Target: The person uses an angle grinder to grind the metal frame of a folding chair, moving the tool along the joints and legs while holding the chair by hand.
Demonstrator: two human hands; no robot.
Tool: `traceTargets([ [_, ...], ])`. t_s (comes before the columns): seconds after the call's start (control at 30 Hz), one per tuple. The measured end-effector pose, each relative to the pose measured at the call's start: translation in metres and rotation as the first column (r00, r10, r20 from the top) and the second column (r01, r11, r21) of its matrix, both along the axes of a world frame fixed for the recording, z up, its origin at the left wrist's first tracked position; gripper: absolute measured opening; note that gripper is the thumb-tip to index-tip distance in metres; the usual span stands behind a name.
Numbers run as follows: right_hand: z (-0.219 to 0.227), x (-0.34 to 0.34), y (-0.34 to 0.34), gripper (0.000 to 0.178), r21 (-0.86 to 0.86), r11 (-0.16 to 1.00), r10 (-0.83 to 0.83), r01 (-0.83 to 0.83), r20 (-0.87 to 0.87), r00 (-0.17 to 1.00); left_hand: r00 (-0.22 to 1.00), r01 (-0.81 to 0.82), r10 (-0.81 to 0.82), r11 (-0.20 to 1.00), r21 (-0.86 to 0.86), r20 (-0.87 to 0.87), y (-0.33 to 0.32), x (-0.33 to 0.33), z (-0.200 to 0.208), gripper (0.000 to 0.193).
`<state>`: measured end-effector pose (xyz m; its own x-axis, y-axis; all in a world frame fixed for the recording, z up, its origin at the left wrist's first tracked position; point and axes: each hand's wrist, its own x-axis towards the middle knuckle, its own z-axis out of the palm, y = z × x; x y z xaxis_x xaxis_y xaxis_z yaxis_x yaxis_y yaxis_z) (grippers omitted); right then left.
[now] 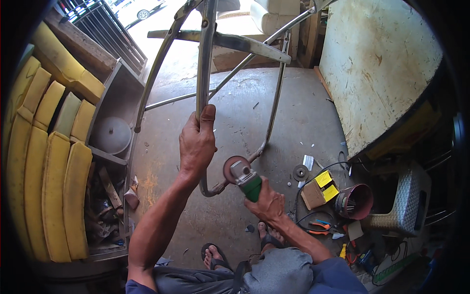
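My left hand (198,139) is wrapped round an upright tube of a bent metal frame (204,68), like a chair frame, its finish worn and scuffed. The frame tilts in front of me, its crossbars spreading toward the back. In my right hand (268,203) is a green and grey angle grinder (251,186), gripped by its body. Its reddish-brown disc (232,169) is at the frame's low bent tube, overlapping it in view. Whether disc and metal touch, I cannot tell. Both my sandalled feet are on the floor below.
Yellow cushions (54,196) are stacked at left beside a grey cabinet (110,159) with a round lid inside. At right are a cardboard box (318,193), a reddish bucket (360,198), orange-handled pliers (318,232), a loose black cable and a tipped stool (404,196). A large stained panel (377,68) stands behind.
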<state>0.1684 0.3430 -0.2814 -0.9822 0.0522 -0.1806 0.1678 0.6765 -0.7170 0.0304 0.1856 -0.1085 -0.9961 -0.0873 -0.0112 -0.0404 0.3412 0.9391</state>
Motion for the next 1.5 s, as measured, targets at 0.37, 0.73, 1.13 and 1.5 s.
traceTargets([
  [0.37,-0.089,-0.080,0.060,0.078,0.195,0.946,-0.273,0.258,0.057,0.960,0.992,0.128,-0.130,0.984,0.124,0.009,0.000,0.001,-0.003,0.048],
  [0.73,-0.017,0.013,0.007,0.081,-0.108,0.978,-0.168,0.176,0.082,0.982,0.966,0.240,-0.256,0.934,0.265,0.026,-0.003,-0.013,-0.002,0.043],
  [1.13,-0.055,0.029,0.092,0.076,-0.830,0.528,0.076,0.178,0.255,0.964,0.999,-0.033,0.037,0.985,0.170,-0.019,0.061,0.004,0.019,0.041],
  [1.5,-0.059,0.033,0.084,0.054,-0.898,0.374,0.078,0.232,0.280,0.957,0.999,-0.039,0.040,0.984,0.171,-0.007,0.079,-0.016,0.028,0.041],
])
